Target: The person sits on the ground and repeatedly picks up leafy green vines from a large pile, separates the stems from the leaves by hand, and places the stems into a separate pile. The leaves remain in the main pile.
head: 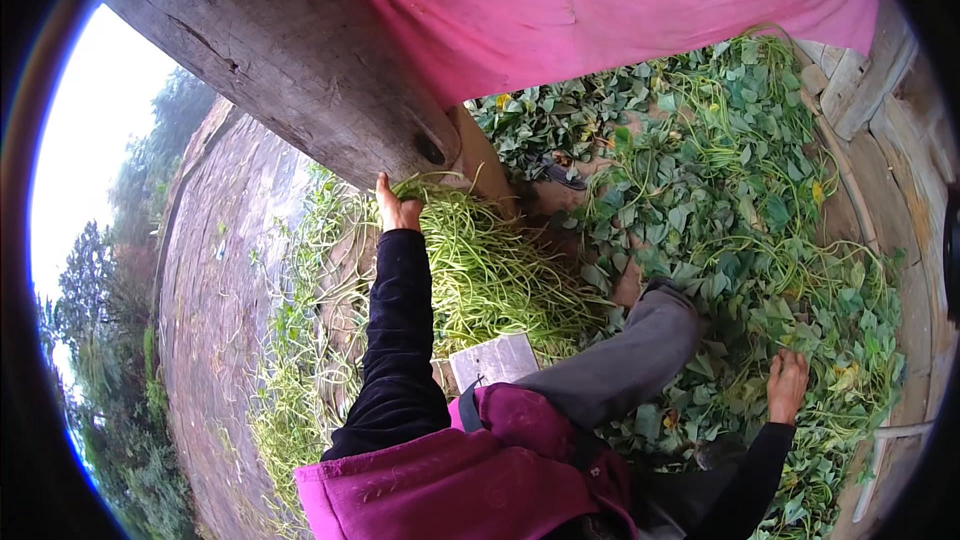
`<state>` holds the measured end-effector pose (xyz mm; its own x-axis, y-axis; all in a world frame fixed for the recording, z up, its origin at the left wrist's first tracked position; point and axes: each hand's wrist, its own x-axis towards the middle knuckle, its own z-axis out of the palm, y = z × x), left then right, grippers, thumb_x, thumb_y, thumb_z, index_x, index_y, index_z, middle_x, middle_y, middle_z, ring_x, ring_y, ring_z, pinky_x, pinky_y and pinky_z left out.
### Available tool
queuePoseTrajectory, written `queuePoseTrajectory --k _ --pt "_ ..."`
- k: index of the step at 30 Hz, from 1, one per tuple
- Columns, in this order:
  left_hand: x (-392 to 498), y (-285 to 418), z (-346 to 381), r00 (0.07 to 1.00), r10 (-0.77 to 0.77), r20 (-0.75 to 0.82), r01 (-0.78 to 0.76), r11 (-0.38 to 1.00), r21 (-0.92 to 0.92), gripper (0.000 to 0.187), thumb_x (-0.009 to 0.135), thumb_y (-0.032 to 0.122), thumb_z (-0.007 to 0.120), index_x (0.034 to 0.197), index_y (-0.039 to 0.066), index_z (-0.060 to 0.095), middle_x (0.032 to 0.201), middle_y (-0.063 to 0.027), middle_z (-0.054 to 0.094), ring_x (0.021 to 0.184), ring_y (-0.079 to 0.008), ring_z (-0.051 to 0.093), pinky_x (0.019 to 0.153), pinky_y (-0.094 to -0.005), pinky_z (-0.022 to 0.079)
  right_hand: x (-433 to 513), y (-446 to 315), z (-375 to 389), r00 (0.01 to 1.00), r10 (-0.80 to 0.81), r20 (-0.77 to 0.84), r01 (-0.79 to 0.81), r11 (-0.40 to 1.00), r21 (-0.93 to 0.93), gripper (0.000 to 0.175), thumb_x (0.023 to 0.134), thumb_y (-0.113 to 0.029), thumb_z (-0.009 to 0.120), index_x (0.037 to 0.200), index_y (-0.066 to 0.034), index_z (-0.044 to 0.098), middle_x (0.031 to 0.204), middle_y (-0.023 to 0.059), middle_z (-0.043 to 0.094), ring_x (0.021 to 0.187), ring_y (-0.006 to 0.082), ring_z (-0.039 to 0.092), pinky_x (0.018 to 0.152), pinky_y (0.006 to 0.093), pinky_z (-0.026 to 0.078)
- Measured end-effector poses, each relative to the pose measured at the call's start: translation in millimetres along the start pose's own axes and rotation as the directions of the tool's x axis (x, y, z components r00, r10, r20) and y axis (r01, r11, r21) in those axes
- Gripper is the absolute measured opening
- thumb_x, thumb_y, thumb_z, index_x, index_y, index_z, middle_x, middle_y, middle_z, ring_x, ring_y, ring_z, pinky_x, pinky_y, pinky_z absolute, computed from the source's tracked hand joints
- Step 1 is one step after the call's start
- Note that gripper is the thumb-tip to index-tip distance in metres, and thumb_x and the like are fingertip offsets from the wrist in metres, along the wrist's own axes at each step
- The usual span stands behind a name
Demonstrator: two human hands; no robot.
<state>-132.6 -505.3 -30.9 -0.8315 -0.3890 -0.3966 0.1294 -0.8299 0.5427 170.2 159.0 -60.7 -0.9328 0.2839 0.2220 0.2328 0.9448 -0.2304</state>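
Note:
My left hand (398,211) reaches out to the edge of a big pile of thin green stems (491,270), beside the lower end of a thick wooden post. Its fingers are bent around a small bunch of stems, with the thumb raised. Low on the right, my right hand (787,386) rests among leafy green vines (720,217), fingers curled down; whether they grip any vine is hidden. The vines, with a few yellow leaves, cover much of the ground on that side.
The wooden post (300,67) slants across the upper left, next to a hanging pink cloth (615,7). A flat pale board (495,361) lies by my lap. Loose stems border grey paved ground (217,262) at left. Wooden boards (892,202) line the right side.

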Motion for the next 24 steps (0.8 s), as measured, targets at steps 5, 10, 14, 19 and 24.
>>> queuePoseTrajectory --k 5,10,14,19,24 --pt "26.6 14.9 -69.8 0.991 -0.111 -0.076 0.121 0.983 0.137 0.047 0.081 0.033 0.056 0.122 0.012 0.044 0.121 -0.0159 0.048 0.114 -0.0332 0.043 0.099 -0.0497 0.031 -0.3 -3.0 1.3 0.999 0.001 0.045 0.001 0.999 -0.04 0.018 0.082 -0.011 0.055 0.093 0.0026 0.059 0.087 0.0175 0.056 0.085 0.0368 0.053 0.075 0.0434 0.043" --pt "-11.9 30.1 -73.6 0.97 0.131 0.207 -0.244 0.515 0.821 0.079 0.057 0.028 0.083 0.122 0.005 0.044 0.115 -0.0118 0.054 0.102 -0.025 0.053 0.091 -0.0319 0.043 -1.1 -1.7 1.7 0.997 -0.055 0.05 0.057 0.998 -0.032 0.016 0.082 -0.011 0.054 0.088 0.0026 0.06 0.083 0.0182 0.058 0.083 0.0355 0.055 0.075 0.0428 0.043" --pt "-38.6 45.4 -64.7 0.914 0.118 0.388 -0.356 -0.228 0.906 0.086 0.056 0.027 0.085 0.126 0.004 0.041 0.103 -0.012 0.062 0.105 -0.0213 0.053 0.088 -0.0363 0.046 -0.1 -2.1 0.2 0.997 -0.079 0.015 0.08 0.997 -0.017 0.014 0.079 -0.012 0.056 0.085 -0.0008 0.062 0.081 0.017 0.058 0.08 0.0353 0.055 0.074 0.0422 0.044" --pt "-66.3 48.1 -63.5 0.978 -0.136 -0.161 0.195 0.875 0.443 0.056 0.078 0.028 0.062 0.125 0.005 0.041 0.131 -0.0199 0.036 0.123 -0.0338 0.034 0.1 -0.052 0.029 -3.8 -4.7 -5.6 0.997 -0.028 0.075 0.033 0.997 -0.072 0.016 0.082 -0.015 0.056 0.089 -0.0019 0.06 0.086 0.0159 0.057 0.084 0.0354 0.054 0.075 0.0435 0.044" --pt "-132.4 -5.9 -28.5 0.986 0.168 -0.001 -0.124 0.729 0.673 0.049 0.084 0.029 0.054 0.124 0.002 0.042 0.126 -0.0141 0.04 0.116 -0.0295 0.042 0.091 -0.0483 0.04 -1.1 -0.1 9.0 0.986 0.015 0.165 -0.008 0.999 -0.042 0.017 0.083 -0.017 0.056 0.087 -0.001 0.06 0.083 0.0156 0.058 0.082 0.0341 0.056 0.074 0.0434 0.045"
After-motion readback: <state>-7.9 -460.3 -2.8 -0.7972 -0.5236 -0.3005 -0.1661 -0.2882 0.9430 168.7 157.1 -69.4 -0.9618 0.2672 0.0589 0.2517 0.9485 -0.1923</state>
